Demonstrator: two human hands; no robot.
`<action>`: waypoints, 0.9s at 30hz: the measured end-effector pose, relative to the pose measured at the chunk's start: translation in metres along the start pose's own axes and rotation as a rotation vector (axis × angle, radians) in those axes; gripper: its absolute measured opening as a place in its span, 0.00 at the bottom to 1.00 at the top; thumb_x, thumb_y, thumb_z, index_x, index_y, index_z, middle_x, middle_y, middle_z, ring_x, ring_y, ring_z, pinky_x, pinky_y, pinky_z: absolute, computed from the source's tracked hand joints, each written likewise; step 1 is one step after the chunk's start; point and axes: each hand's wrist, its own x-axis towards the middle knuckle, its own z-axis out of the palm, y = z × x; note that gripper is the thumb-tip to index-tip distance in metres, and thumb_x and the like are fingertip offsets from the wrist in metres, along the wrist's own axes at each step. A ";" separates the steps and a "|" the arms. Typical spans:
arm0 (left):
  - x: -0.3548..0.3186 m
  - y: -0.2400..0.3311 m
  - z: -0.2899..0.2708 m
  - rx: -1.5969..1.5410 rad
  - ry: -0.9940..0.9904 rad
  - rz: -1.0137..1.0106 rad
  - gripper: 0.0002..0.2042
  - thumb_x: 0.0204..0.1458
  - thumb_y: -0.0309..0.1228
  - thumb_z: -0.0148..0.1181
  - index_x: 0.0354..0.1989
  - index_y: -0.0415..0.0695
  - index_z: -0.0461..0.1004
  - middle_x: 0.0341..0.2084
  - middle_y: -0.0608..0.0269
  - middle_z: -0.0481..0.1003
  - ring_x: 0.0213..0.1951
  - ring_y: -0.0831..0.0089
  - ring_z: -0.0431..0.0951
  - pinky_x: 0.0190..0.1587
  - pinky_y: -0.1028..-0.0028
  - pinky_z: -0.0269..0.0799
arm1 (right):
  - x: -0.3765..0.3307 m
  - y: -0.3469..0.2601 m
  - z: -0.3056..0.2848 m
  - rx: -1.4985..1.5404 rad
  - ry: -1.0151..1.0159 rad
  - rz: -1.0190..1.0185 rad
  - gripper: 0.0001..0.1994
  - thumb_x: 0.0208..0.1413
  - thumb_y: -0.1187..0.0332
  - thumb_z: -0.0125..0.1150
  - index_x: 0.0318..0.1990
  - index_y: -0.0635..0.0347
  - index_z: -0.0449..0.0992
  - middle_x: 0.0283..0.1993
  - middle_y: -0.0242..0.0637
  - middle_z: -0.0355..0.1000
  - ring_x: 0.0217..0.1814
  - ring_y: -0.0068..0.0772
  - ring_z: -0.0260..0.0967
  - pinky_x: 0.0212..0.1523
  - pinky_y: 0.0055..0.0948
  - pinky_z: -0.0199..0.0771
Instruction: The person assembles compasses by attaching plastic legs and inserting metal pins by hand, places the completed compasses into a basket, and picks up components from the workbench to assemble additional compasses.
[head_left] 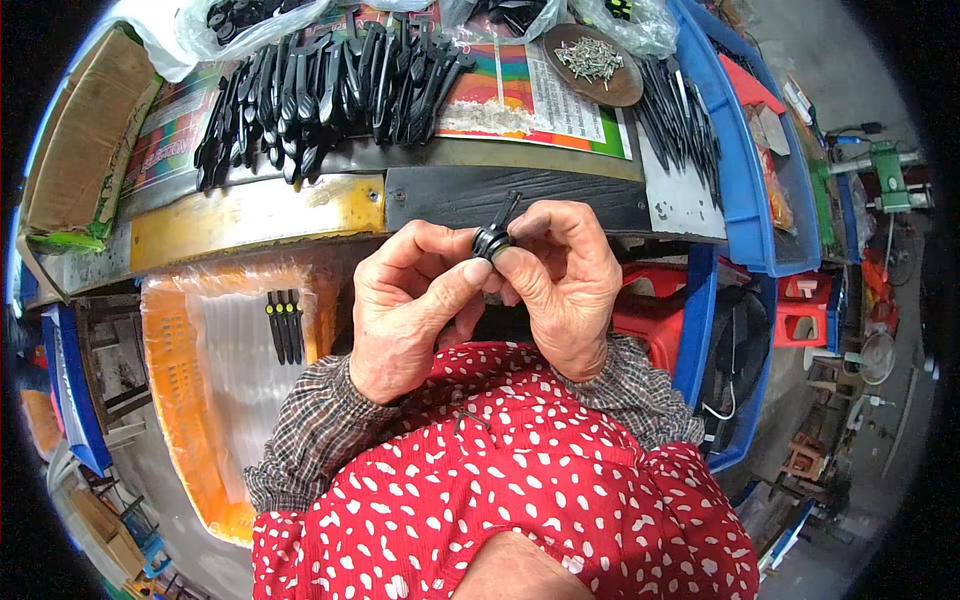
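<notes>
Above the table's front edge, a small black plastic part with a round, ring-like body and a narrow stem pointing up is held between my two hands. My left hand pinches its left side with thumb and fingertips. On the other side my right hand presses thumb and fingers against the ring. Fingertips hide much of the part's underside. Beyond the hands lies a heap of black plastic handle-like pieces. A round dish of small metal pins stands to its right, beside slim black strips.
Below the table at left sits an orange crate, lined with plastic, holding several black pieces with yellow-green ends. A cardboard box stands at the table's left end. Blue bins and red stools are on the right.
</notes>
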 end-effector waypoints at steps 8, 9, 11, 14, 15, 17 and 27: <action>-0.001 0.000 -0.001 -0.015 0.018 -0.027 0.06 0.54 0.22 0.55 0.40 0.40 0.70 0.26 0.58 0.76 0.17 0.83 0.68 0.15 0.85 0.57 | 0.009 0.005 -0.010 0.366 -0.098 0.303 0.10 0.53 0.77 0.60 0.40 0.63 0.66 0.33 0.33 0.70 0.28 0.19 0.69 0.22 0.14 0.68; 0.000 -0.001 -0.002 -0.013 0.016 -0.021 0.06 0.54 0.22 0.55 0.40 0.40 0.70 0.26 0.58 0.76 0.17 0.83 0.68 0.15 0.85 0.57 | 0.010 0.003 -0.010 0.366 -0.099 0.304 0.10 0.53 0.77 0.60 0.40 0.63 0.66 0.33 0.33 0.70 0.28 0.19 0.69 0.22 0.14 0.68; 0.000 -0.001 -0.003 -0.011 0.014 -0.016 0.06 0.54 0.22 0.55 0.40 0.40 0.70 0.26 0.59 0.76 0.17 0.83 0.68 0.15 0.85 0.57 | 0.010 0.000 -0.008 0.418 -0.095 0.376 0.10 0.53 0.77 0.60 0.40 0.63 0.66 0.33 0.33 0.69 0.29 0.19 0.69 0.22 0.14 0.68; 0.000 -0.001 -0.003 -0.005 0.028 -0.013 0.06 0.54 0.22 0.55 0.40 0.40 0.70 0.26 0.59 0.76 0.17 0.83 0.68 0.15 0.85 0.56 | 0.010 0.001 -0.004 0.304 -0.065 0.195 0.10 0.53 0.78 0.59 0.41 0.63 0.66 0.33 0.32 0.68 0.29 0.18 0.69 0.25 0.14 0.69; 0.000 -0.001 -0.003 -0.013 0.036 -0.024 0.06 0.54 0.22 0.55 0.40 0.40 0.70 0.26 0.60 0.76 0.17 0.83 0.68 0.15 0.85 0.56 | 0.010 0.001 -0.003 0.304 -0.065 0.195 0.10 0.53 0.78 0.59 0.41 0.63 0.66 0.33 0.32 0.68 0.29 0.18 0.69 0.25 0.14 0.69; 0.001 -0.002 -0.002 -0.020 0.047 -0.033 0.06 0.54 0.22 0.55 0.40 0.40 0.70 0.26 0.60 0.76 0.17 0.83 0.68 0.15 0.85 0.56 | 0.007 0.002 0.000 0.054 -0.033 -0.031 0.10 0.53 0.80 0.58 0.42 0.63 0.66 0.33 0.32 0.67 0.30 0.17 0.68 0.30 0.14 0.70; 0.000 -0.002 -0.004 -0.058 0.049 -0.060 0.06 0.55 0.24 0.54 0.40 0.43 0.69 0.26 0.60 0.75 0.16 0.83 0.66 0.13 0.84 0.54 | 0.003 0.009 0.004 -0.170 0.052 -0.156 0.08 0.49 0.81 0.61 0.37 0.66 0.72 0.34 0.36 0.70 0.29 0.20 0.71 0.28 0.18 0.72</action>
